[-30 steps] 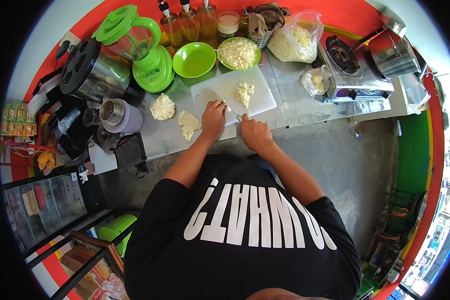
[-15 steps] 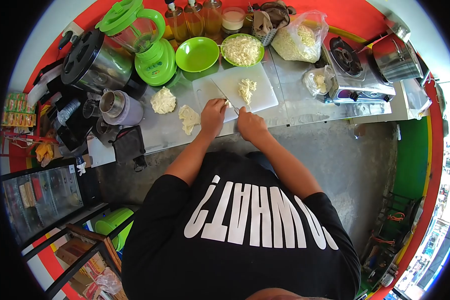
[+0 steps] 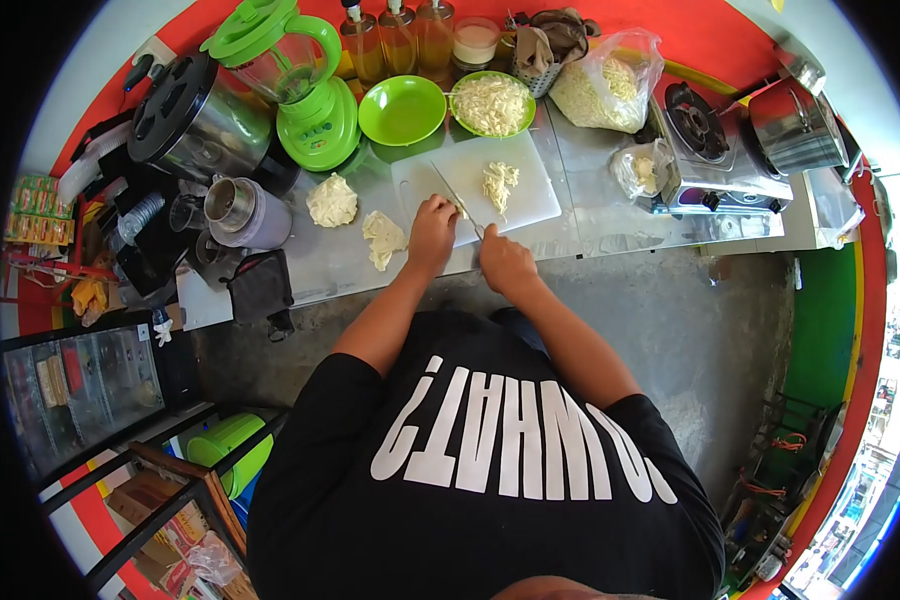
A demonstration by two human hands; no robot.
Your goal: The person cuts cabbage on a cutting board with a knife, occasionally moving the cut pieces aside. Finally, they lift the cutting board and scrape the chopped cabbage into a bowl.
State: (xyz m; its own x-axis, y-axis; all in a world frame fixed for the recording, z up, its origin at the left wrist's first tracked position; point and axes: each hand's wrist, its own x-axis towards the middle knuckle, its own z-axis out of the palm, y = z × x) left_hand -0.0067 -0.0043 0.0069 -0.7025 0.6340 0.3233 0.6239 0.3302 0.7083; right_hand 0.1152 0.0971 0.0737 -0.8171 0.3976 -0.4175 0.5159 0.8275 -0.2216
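My right hand (image 3: 507, 262) is wrapped round the handle of a kitchen knife (image 3: 458, 198), whose blade points up and left over the white cutting board (image 3: 542, 195). Left of the blade, the curled fingers of my left hand (image 3: 433, 232) hold a small pale piece of cabbage (image 3: 459, 209) against the board. Right of the knife lies a small pile of shredded cabbage (image 3: 500, 184). Beside the board on the steel table sit a pale cabbage chunk (image 3: 331, 200) and a loose cabbage leaf (image 3: 382, 240).
Behind the board stand a green bowl (image 3: 402, 110) and a green plate heaped with pale shreds (image 3: 492, 104). A green blender (image 3: 317, 125) and steel flask (image 3: 247, 212) are at left. At right are a bag of shreds (image 3: 607, 92), a gas stove (image 3: 722, 180) and a pot (image 3: 798, 125).
My right hand has drawn slightly down and toward me with the knife. My left hand stays at the cabbage piece. The whole view has shifted slightly.
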